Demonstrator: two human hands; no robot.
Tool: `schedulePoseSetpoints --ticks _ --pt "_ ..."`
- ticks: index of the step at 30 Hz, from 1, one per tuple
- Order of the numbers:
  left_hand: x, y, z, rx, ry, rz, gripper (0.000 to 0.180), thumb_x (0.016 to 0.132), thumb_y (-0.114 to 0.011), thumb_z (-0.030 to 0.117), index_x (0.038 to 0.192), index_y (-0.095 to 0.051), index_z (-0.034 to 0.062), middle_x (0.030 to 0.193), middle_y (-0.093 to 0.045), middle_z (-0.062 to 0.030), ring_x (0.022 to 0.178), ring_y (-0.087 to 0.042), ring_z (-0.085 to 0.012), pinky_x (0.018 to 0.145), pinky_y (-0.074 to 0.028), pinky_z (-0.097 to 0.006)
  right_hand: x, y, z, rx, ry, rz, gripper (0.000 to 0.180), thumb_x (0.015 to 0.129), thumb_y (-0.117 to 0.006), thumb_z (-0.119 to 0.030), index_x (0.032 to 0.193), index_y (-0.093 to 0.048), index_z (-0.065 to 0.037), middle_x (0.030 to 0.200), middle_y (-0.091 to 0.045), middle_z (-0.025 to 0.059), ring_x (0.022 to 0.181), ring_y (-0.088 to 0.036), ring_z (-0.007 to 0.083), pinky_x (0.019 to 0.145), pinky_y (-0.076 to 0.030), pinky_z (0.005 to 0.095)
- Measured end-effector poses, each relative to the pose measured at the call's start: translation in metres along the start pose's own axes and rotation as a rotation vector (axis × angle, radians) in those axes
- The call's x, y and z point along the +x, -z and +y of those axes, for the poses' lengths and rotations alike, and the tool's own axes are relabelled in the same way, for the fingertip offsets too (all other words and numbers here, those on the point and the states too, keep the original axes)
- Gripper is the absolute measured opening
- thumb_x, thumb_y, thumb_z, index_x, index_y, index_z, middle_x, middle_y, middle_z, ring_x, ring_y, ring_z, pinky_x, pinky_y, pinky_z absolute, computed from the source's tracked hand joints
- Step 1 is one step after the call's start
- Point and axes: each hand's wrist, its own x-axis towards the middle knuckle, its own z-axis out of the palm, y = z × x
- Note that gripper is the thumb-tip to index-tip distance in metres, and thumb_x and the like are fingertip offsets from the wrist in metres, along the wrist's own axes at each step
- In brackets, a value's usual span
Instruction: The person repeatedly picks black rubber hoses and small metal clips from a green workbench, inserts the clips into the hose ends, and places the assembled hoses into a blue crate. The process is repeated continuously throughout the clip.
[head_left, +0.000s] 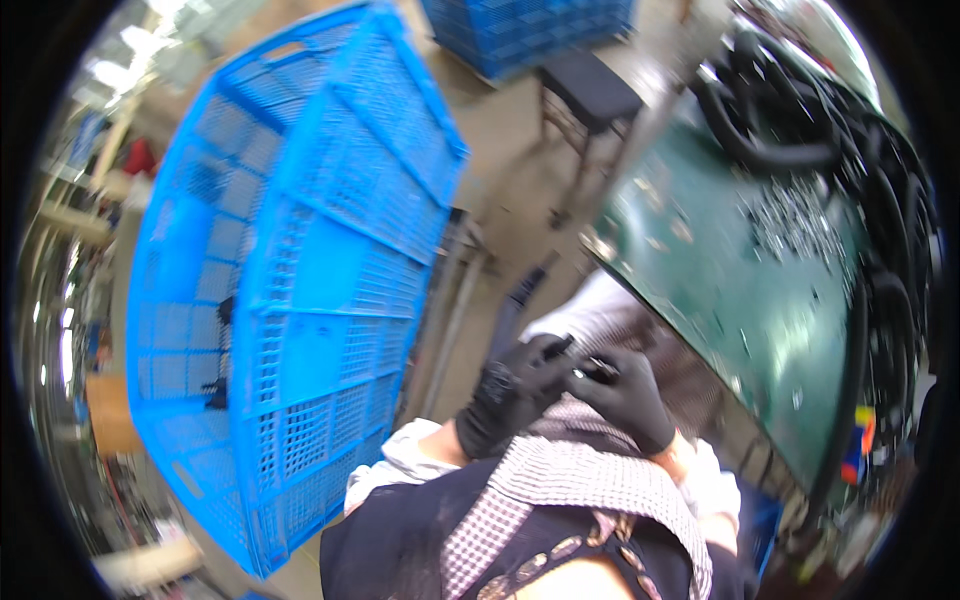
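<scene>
Both my hands wear dark gloves and meet close together in front of my checked apron point(570, 462). My left hand point(512, 392) is curled, with its fingertips near a small dark shape that blends into the glove. Beside it, my right hand point(632, 398) has its thumb and fingers bent together in a pinch. A small shiny glint shows at the right fingertips, but what lies there is too small and blurred to name. Under the hands are my legs, covered in light and checked cloth.
A large blue plastic crate point(335, 345) stands at my left with a few black pieces inside. The green-topped table point(690, 240) at right bears a pile of small metal parts point(795, 222) and thick black tubes point(780, 155). Farther off are a dark stool point(592, 90) and another blue crate point(530, 35).
</scene>
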Motion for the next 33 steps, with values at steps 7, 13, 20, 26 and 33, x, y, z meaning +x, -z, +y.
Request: schedulePoseSetpoints --ticks 7,13,20,26,33 --pt "0.006 -0.007 -0.006 0.105 -0.088 -0.003 0.036 0.076 -0.077 0.019 0.11 -0.07 0.0106 0.103 -0.064 -0.0128 0.083 -0.068 -0.0293 0.069 -0.054 -0.038 0.0 0.002 0.008 0.104 -0.061 0.017 0.035 0.078 -0.08 -0.027 0.084 -0.067 0.005 0.064 -0.062 0.0132 0.056 -0.056 0.0142 0.054 -0.044 0.0328" --pt "-0.005 -0.012 -0.014 -0.029 -0.115 -0.044 0.039 0.076 -0.08 0.013 0.111 -0.063 0.0069 0.106 -0.064 -0.0161 0.087 -0.068 -0.029 0.071 -0.054 -0.036 0.01 0.021 0.016 0.36 -0.111 -0.022 0.017 0.084 -0.075 -0.013 0.083 -0.066 0.001 0.066 -0.061 -0.0016 0.064 -0.052 0.0037 0.059 -0.043 0.0233" --pt "-0.004 -0.012 -0.01 -0.154 0.11 -0.072 0.052 0.076 -0.08 0.013 0.12 -0.055 -0.0011 0.103 -0.065 -0.0185 0.088 -0.068 -0.0309 0.076 -0.055 -0.037 0.021 0.035 0.002 0.335 -0.02 -0.216 0.018 0.085 -0.073 -0.014 0.088 -0.066 0.002 0.067 -0.06 0.0014 0.065 -0.051 0.0051 0.061 -0.044 0.0243" --pt "-0.002 -0.015 -0.011 -0.132 0.0 -0.059 0.049 0.073 -0.081 0.012 0.116 -0.06 -0.001 0.101 -0.066 -0.0196 0.088 -0.069 -0.0335 0.075 -0.055 -0.04 0.029 0.043 0.003 0.095 0.004 -0.363 0.018 0.085 -0.072 -0.01 0.097 -0.067 0.002 0.074 -0.061 0.0025 0.068 -0.051 0.0056 0.064 -0.046 0.0253" --pt "-0.005 -0.017 -0.012 -0.125 -0.052 -0.086 0.047 0.071 -0.08 0.008 0.113 -0.06 -0.0013 0.096 -0.067 -0.0196 0.081 -0.069 -0.0345 0.068 -0.055 -0.041 0.04 0.05 0.001 0.323 -0.312 -0.578 0.023 0.085 -0.076 -0.023 0.081 -0.067 -0.002 0.063 -0.057 -0.0039 0.054 -0.05 0.0026 0.049 -0.041 0.0207"
